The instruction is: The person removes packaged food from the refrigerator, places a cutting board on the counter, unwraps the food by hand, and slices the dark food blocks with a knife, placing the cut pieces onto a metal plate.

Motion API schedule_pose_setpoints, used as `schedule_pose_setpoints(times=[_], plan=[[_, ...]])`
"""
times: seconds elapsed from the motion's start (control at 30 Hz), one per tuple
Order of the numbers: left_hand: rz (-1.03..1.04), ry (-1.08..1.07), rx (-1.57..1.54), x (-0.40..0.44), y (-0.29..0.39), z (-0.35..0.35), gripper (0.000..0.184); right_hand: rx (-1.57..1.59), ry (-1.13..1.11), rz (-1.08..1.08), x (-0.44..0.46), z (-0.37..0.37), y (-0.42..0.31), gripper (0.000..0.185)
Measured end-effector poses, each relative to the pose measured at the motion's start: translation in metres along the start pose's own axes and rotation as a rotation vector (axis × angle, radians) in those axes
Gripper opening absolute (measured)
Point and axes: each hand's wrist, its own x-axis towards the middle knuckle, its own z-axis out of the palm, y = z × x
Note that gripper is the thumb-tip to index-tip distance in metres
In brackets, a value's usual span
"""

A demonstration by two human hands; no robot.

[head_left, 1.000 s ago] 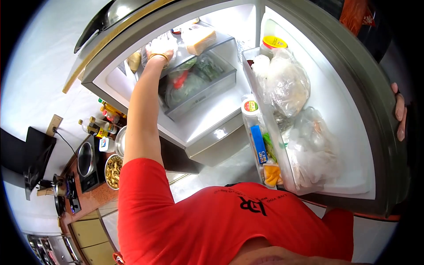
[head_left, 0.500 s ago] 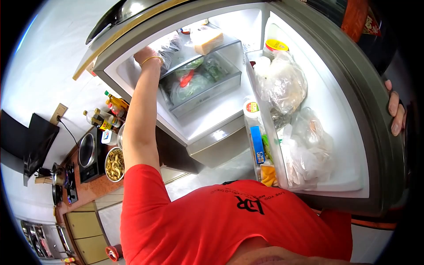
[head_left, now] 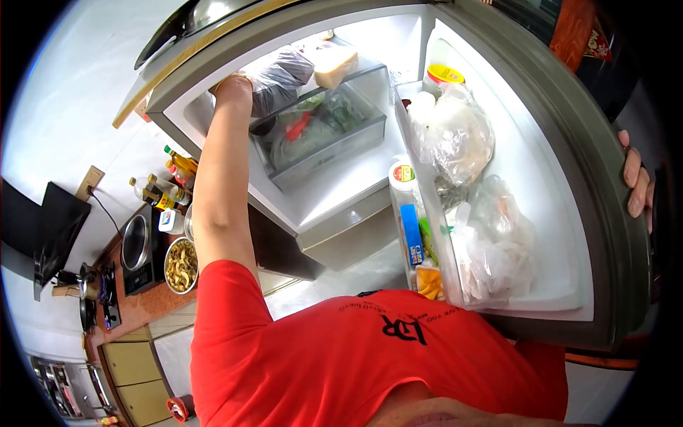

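Note:
My left hand (head_left: 231,87) reaches deep into the lit refrigerator, at the left of its upper shelf. Its wrist, wearing a thin yellow band, is bent beside a grey plastic bag (head_left: 283,80); the fingers are hidden, so I cannot tell whether they grip anything. Right of that bag lies a pale yellow block (head_left: 336,65) in clear wrap. Below it, a clear drawer (head_left: 334,153) holds bagged greens and something red. At the far right, my right hand (head_left: 635,178) has its fingers curled around the outer edge of the open refrigerator door (head_left: 605,213).
Bulky plastic bags (head_left: 455,135) and a yellow-lidded tub (head_left: 445,73) fill the door shelves. On the counter at left are a bowl of food (head_left: 181,265), several bottles (head_left: 160,191) and a pan (head_left: 135,242). A wooden-edged board (head_left: 192,53) juts out above the refrigerator.
My left hand has shifted slightly left and bent at the wrist. The grey bag shows larger and has come forward and right over the drawer's corner. My right hand stays on the door.

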Motion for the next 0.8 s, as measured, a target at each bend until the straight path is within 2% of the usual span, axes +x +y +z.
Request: schedule_pose_setpoints(times=[0.2, 0.27, 0.33, 0.47, 0.53, 0.6, 0.67, 0.73, 0.8], plan=[[-0.082, 0.136, -0.124, -0.029, 0.023, -0.017, 0.029, 0.005, 0.032, 0.012, -0.002, 0.002, -0.002, 0.029], [-0.112, -0.059, -0.166, -0.018, 0.021, -0.031, 0.026, -0.002, 0.032, 0.019, 0.000, 0.007, -0.002, 0.029], [-0.126, 0.051, -0.159, -0.067, 0.033, -0.025, 0.020, -0.006, 0.034, 0.027, 0.002, 0.008, -0.002, 0.029], [-0.204, 0.028, 0.087, -0.125, 0.044, -0.061, 0.017, 0.027, 0.055, 0.056, 0.010, 0.006, -0.002, 0.029], [-0.079, -0.206, 0.573, -0.135, 0.055, -0.100, 0.014, -0.104, 0.069, 0.070, 0.015, 0.008, -0.005, 0.029], [0.094, -0.483, 0.585, -0.070, 0.000, -0.191, 0.012, -0.175, 0.089, 0.080, 0.016, 0.007, -0.011, 0.028], [-0.306, -0.400, 0.480, -0.156, 0.043, -0.182, 0.016, -0.273, 0.108, 0.100, 0.018, 0.004, -0.016, 0.028], [-0.378, -0.276, 0.641, -0.203, 0.070, -0.194, 0.014, -0.394, 0.125, 0.139, 0.017, 0.002, -0.020, 0.028], [-0.533, -0.098, 0.610, -0.233, 0.090, -0.217, 0.013, -0.547, 0.135, 0.184, 0.019, -0.002, -0.025, 0.028]])
